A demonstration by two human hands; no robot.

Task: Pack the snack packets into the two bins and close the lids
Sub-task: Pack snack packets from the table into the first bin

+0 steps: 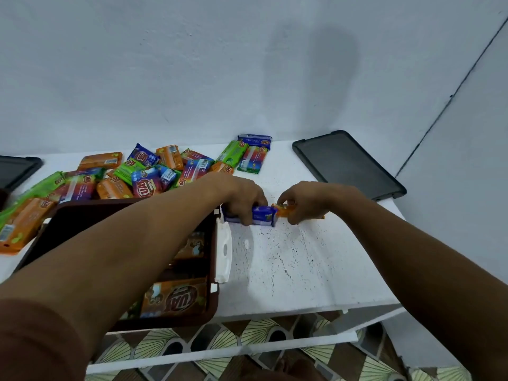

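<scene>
Packing under way: one bin partly filled, many packets left.

At frame centre the left hand (242, 198) has its grip closed around a blue packet (259, 215) while the right hand (305, 200) pinches an orange packet (284, 210), the two touching end to end on the white tabletop (288, 259). The brown bin (211, 303) at lower left is open with a few packets inside. A loose pile (132, 174) waits at left of centre, both dark lids (349, 163) lie off, and a second bin is not clearly visible.
</scene>
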